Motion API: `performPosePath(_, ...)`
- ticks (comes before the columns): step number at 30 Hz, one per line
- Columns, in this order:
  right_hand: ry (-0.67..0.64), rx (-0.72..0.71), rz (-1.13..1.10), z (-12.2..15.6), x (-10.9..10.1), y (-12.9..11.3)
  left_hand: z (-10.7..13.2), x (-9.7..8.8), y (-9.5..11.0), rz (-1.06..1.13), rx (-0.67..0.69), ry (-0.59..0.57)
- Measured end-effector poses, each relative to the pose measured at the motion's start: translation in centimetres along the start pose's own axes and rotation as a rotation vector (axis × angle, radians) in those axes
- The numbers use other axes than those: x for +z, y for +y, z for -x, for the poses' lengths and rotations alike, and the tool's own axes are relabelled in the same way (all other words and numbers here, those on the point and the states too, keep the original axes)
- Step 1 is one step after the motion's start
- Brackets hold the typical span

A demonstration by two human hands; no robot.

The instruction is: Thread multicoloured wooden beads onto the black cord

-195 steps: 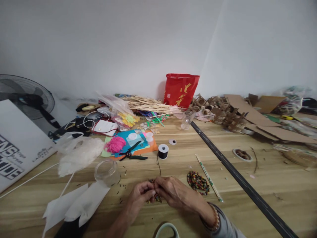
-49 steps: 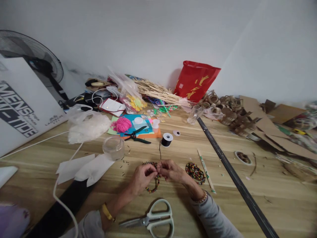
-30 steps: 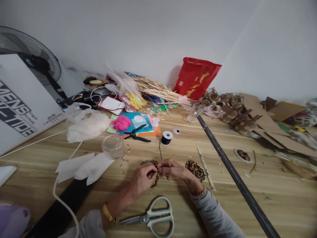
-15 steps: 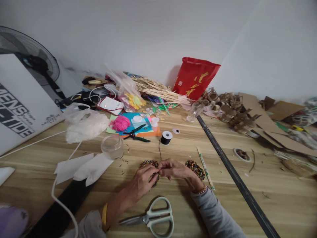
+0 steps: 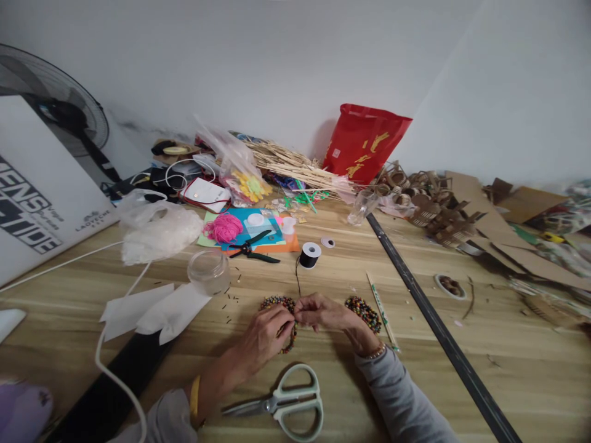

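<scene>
Near middle of the bench (image 5: pixel 351 400): left hand (image 5: pixel 266 335) and right hand (image 5: pixel 325 312) meet at the right side of a loop of coloured beads (image 5: pixel 277 301), which lies on the wood, partly covered by the left fingers. Grip: narrow on both sides, fingertips pinched together; cannot tell what is between them, too small.

Progress, as judged: beads already strung into the loop; a second bundle of beads (image 5: pixel 368 315) lies just beyond the right wrist, apart from the loop. Black cord (image 5: pixel 298 278) runs from the spool (image 5: pixel 309 255) towards the right fingers and looks uncut, so any joining or trimming seems still undone. No knot can be made out.

Surroundings: open scissors (image 5: pixel 298 403) near, apart from both hands, blades pointing left. Printed stick (image 5: pixel 383 314) right of the bundle. Clear jar (image 5: pixel 209 272) and scattered dark bits (image 5: pixel 228 299) to the left. Farther off, cutters (image 5: pixel 252 250) on coloured sheets, pink yarn (image 5: pixel 225 227) beside them; red bag (image 5: pixel 367 144) against the wall.

Obstructions: the hands themselves hide part of the loop; nothing else crosses the cord between spool and fingers.
</scene>
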State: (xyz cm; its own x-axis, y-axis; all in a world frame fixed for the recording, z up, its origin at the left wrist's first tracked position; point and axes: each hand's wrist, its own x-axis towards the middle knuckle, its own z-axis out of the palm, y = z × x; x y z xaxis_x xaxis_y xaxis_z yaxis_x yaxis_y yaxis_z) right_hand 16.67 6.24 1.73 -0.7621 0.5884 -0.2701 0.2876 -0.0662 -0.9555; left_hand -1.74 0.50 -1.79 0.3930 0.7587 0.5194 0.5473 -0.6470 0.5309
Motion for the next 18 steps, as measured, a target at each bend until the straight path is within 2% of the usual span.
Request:
performPosePath(7, 0.078, -0.053, 0.008, -0.1, 0.3, 0.1, -0.3, -0.2, 0.1, 0.033, -0.098, 0.028)
performPosePath(11, 0.092, -0.078, 0.021, 0.0, 0.5, 0.1, -0.6, -0.1, 0.0, 0.100, -0.264, 0.014)
performPosePath(18, 0.194, -0.152, 0.200, 0.2, 0.9, -0.2, -1.1, -0.4, 0.1, 0.398, -0.499, -0.021)
